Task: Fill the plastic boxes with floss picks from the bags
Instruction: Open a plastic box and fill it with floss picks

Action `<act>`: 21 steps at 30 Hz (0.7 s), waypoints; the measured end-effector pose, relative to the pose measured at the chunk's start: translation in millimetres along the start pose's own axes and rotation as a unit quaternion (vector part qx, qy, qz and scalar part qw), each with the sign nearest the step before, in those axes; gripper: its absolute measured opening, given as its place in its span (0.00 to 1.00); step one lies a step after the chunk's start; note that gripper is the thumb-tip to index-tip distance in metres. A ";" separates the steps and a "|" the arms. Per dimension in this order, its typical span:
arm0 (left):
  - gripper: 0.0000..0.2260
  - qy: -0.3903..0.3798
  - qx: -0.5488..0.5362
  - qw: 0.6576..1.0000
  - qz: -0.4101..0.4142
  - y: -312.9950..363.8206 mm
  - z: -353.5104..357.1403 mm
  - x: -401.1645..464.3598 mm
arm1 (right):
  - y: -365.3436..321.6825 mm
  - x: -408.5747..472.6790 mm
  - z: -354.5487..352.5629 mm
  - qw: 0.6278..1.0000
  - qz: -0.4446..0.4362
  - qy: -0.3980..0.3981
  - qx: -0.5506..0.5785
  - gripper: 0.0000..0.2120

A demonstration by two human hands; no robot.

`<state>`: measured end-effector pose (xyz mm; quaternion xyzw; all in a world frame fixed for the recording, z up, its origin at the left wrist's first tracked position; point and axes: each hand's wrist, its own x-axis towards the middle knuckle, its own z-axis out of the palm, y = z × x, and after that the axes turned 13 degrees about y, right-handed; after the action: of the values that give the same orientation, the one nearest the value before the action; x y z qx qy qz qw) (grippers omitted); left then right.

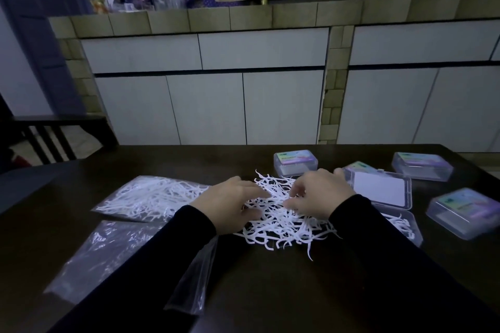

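A loose heap of white floss picks (281, 227) lies on the dark table (270, 292). My left hand (232, 204) rests on the heap's left side, fingers curled into the picks. My right hand (319, 193) presses on its right side, fingertips pinching among the picks. An open clear plastic box (400, 222) with a few picks inside sits just right of my right wrist, its lid (378, 189) raised behind it. A full bag of floss picks (151, 197) lies to the left. An empty clear bag (108, 259) lies under my left forearm.
Three shut plastic boxes with coloured labels stand around: one behind the heap (295, 163), one at the far right (422, 166), one at the right edge (464, 212). A white cabinet wall (216, 89) rises behind the table. A dark chair (54, 135) stands at the left.
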<state>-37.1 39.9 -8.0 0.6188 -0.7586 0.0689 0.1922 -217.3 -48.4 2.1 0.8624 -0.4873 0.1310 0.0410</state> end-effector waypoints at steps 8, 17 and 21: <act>0.15 0.024 0.020 0.999 0.032 5.2 4.4 3.8 | 0.5 -2.3 -2.8 1.000 0.007 -0.004 0.030 0.15; 0.13 0.084 0.027 0.996 0.027 2.3 5.6 0.8 | 5.5 -1.7 -3.3 0.997 0.000 0.011 0.072 0.09; 0.11 0.122 0.046 0.990 0.047 2.2 6.7 0.7 | 6.0 0.1 -2.3 0.999 0.000 -0.010 0.046 0.16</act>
<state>-40.7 37.5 -13.6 0.5778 -0.7534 0.1879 0.2515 -222.8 -51.1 3.9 0.8647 -0.4808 0.1451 -0.0036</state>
